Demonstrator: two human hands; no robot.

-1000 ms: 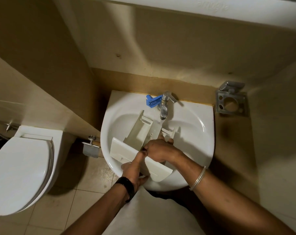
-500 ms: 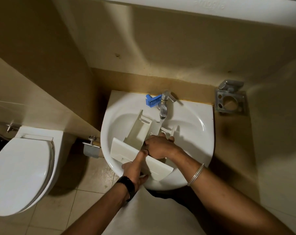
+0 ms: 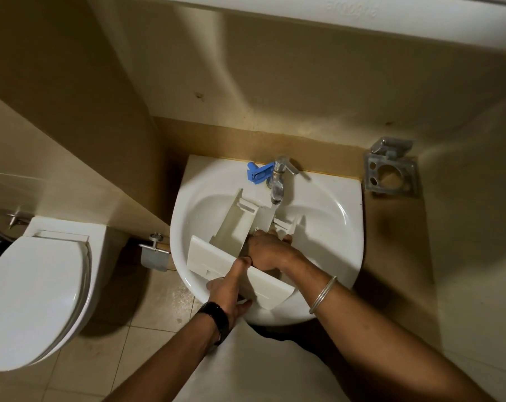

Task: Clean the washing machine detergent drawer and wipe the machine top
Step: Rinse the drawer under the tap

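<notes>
Detergent drawer (image 3: 234, 227) lies tilted inside the sink (image 3: 333, 227), front panel toward the near rim, back end under the tap (image 3: 277, 181). Toilet (image 3: 37, 297) well left of sink. Metal holder (image 3: 392, 169) on wall, right of sink. Left hand (image 3: 231, 288) grips the drawer's front panel. Right hand (image 3: 270, 250), fingers curled, is in a drawer compartment; whether it holds anything is unclear. Blue piece (image 3: 257, 174) on sink's back ledge, just left of the tap.

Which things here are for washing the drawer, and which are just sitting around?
For the job: detergent drawer, sink, tap, blue drawer piece, left hand, right hand.

Just around: toilet, wall holder, paper holder.
</notes>
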